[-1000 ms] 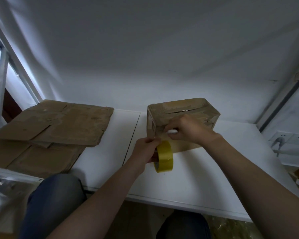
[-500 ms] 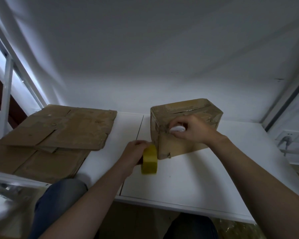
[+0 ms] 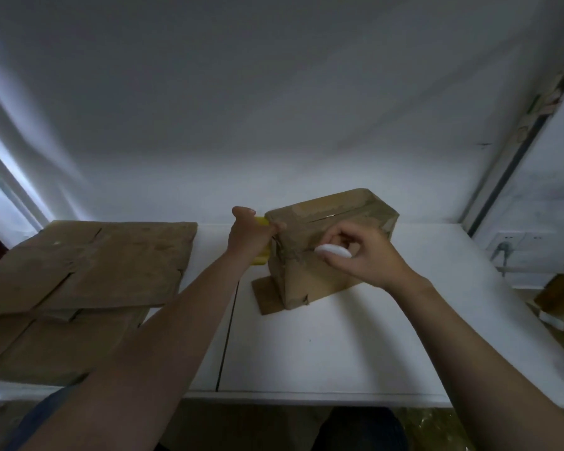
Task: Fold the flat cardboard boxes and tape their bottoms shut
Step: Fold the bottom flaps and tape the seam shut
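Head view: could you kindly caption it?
Left hand holds tape roll against box; right hand pinches a white object.

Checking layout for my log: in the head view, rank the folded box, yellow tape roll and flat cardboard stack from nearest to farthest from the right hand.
1. Folded box: just behind the right hand.
2. Yellow tape roll: at the box's left side.
3. Flat cardboard stack: far left.

It looked like a plain indoor room serving as a packing spot: a white surface (image 3: 339, 336) stood against a bare white wall (image 3: 274, 109), with flattened cardboard sheets (image 3: 95, 262) stacked at its left and a wall socket (image 3: 515, 239) at the right.
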The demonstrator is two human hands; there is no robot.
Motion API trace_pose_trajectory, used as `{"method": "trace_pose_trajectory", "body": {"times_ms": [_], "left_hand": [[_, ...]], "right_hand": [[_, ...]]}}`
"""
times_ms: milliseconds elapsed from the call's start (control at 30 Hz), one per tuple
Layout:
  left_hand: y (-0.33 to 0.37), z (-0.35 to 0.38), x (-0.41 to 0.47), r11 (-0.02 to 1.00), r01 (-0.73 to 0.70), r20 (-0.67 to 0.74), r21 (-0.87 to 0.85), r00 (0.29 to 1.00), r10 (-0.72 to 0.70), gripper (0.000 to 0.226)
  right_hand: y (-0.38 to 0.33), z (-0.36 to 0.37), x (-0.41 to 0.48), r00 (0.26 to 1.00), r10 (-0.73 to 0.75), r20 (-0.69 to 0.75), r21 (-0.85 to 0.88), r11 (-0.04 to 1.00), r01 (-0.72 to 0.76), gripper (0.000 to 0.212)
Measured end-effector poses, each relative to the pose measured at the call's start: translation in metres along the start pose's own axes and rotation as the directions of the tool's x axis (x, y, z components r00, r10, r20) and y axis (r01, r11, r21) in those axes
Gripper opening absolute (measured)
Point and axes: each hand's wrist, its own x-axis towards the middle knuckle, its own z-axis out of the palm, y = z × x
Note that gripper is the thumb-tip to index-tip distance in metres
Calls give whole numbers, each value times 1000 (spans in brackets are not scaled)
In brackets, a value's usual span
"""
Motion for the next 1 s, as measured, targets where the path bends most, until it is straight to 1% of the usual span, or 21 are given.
{"method": "trace_pose_trajectory", "body": {"times_ms": [33,100,200,233,300,433,500,533,600,633,667,700,733,833,900,1000], "left_hand": [[-4,0,3,1000,16,3,-22,1000,-16,79],[-10,-1,8,995,29,-6,-94,1000,-29,78],[-13,-1,10,985,33,-3,-168,999,-34,75],[-13,-1,11,984,37,-2,-173,999,-38,73],[-13,0,11,983,43,-2,-178,999,-44,70],[-14,-1,13,975,65,6,-211,998,-65,72],[-15,-2,15,972,70,10,-224,998,-69,74],[-16,-2,15,970,74,12,-234,997,-73,75],[-16,-1,13,963,80,12,-257,997,-80,76],[-15,0,12,961,83,13,-265,997,-82,76],[-15,0,10,958,87,17,-275,996,-86,76],[-13,0,9,953,94,23,-288,996,-91,76],[-12,-1,6,948,100,28,-301,995,-96,76],[-10,-7,-4,961,85,20,-262,996,-82,73],[-13,-16,-14,976,66,5,-208,998,-66,67],[-23,-28,-33,975,66,-6,-212,998,-69,58]], "right_hand": [[5,3,-9,1000,27,10,-4,1000,-27,11],[28,13,-26,986,154,70,-55,987,-151,12],[75,30,-47,933,348,90,-301,903,-307,15],[84,35,-53,909,407,84,-345,868,-357,17],[97,44,-59,867,493,76,-351,827,-440,18],[109,54,-61,823,567,44,-361,777,-516,20],[104,54,-59,835,549,-14,-374,772,-514,18],[97,53,-57,863,502,-65,-343,801,-491,22],[77,50,-48,916,345,-202,-230,893,-387,29],[64,48,-41,925,281,-255,-170,929,-328,31],[51,48,-34,929,249,-274,-111,951,-288,34],[39,49,-27,931,252,-266,-55,960,-276,39],[29,51,-20,928,281,-244,-14,956,-293,44],[12,60,-7,893,397,-213,38,916,-399,56],[11,63,-3,874,426,-233,93,904,-417,53],[15,67,1,872,411,-266,147,911,-385,47]]}}
